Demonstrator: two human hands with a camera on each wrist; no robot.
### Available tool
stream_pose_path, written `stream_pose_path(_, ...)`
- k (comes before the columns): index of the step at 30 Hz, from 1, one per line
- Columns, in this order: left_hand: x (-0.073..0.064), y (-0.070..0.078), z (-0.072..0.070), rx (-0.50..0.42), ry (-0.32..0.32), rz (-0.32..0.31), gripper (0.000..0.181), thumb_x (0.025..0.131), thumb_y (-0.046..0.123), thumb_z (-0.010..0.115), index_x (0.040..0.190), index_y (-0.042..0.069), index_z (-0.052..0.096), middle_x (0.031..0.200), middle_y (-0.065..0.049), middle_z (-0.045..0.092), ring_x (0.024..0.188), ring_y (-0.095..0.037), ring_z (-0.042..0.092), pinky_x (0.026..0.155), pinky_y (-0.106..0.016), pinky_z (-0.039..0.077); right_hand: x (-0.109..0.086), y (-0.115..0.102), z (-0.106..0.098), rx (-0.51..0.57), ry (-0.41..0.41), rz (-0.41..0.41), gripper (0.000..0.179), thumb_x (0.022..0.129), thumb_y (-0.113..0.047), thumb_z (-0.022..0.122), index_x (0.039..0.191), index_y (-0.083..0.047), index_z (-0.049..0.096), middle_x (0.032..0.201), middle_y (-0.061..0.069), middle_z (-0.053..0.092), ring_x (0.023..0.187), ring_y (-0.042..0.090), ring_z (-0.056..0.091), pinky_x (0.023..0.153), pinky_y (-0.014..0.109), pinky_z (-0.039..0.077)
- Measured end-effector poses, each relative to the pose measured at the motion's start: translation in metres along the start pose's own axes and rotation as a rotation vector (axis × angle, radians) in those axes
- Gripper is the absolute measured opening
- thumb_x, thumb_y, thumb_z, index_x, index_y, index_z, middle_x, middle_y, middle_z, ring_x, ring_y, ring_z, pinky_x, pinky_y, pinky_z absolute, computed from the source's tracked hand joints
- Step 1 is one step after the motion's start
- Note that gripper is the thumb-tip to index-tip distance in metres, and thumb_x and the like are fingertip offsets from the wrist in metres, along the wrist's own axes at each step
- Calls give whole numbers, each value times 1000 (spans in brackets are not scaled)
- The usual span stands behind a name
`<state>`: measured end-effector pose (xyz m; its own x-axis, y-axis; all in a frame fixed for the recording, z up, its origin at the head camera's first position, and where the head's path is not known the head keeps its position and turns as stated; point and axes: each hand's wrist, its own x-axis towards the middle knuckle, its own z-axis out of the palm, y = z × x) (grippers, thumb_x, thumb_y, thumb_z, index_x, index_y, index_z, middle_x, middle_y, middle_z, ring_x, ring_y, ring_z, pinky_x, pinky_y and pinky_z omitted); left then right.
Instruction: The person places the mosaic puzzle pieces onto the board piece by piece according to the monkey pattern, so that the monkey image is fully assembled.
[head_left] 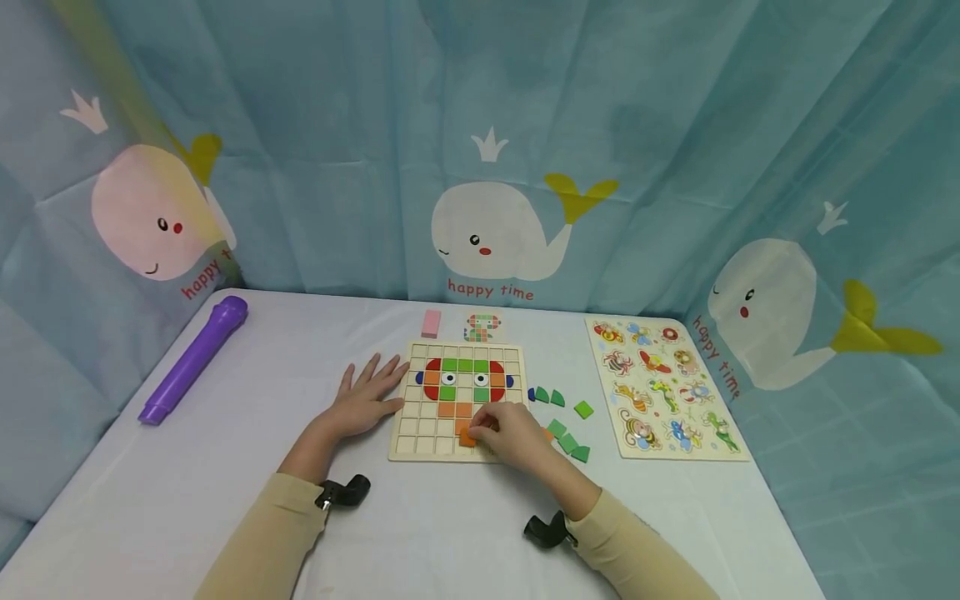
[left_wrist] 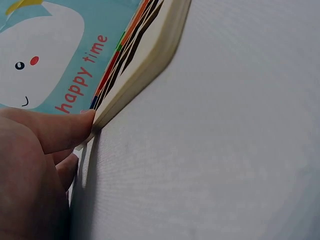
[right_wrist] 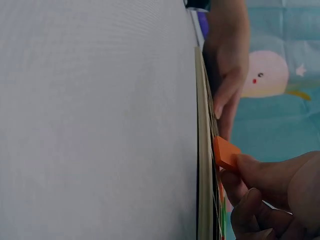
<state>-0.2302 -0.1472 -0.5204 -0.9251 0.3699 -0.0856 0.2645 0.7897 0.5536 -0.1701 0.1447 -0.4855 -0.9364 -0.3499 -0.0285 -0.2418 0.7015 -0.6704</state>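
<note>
A wooden grid board (head_left: 420,446) lies on the white table, with red, green, orange and blue tiles set in it as a face with two round eyes. My right hand (head_left: 513,433) is over the board's lower part and pinches an orange square tile (right_wrist: 226,153) between thumb and forefinger. That tile is tilted at the board's surface in the right wrist view. Orange tiles (head_left: 454,409) sit in the cells just above it. My left hand (head_left: 363,404) lies with fingers spread at the board's left edge, its thumb (left_wrist: 70,131) touching the side.
Loose green pieces (head_left: 567,442) and a green square (head_left: 583,409) lie right of the board. Behind it are a pink block (head_left: 431,323) and a pattern card (head_left: 482,327). An insect puzzle board (head_left: 667,392) lies far right, a purple tube (head_left: 195,358) far left.
</note>
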Motion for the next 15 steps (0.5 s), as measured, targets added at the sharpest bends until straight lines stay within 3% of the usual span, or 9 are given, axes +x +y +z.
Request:
stream_pose_path(7,0,-3,3,1,11,0,69,100,36,57,161,19,29,170,-9,17,157,-38,-4,120,-64,-15,0,-7,7,-74,6,-31,11,92,-26,75,83,-22,71,74,-14,62,66,4,54,61,20,46)
stream_pose_path(15,1,-4,4,-5,19,-1,69,100,36,58,160,19,30,169,-9,18,157,-37,-4,120,-64,-16,-1,-11,9,-149,-40,-6,13,89,-28,79,81,-23,71,72,-16,60,65,4,52,57,21,44)
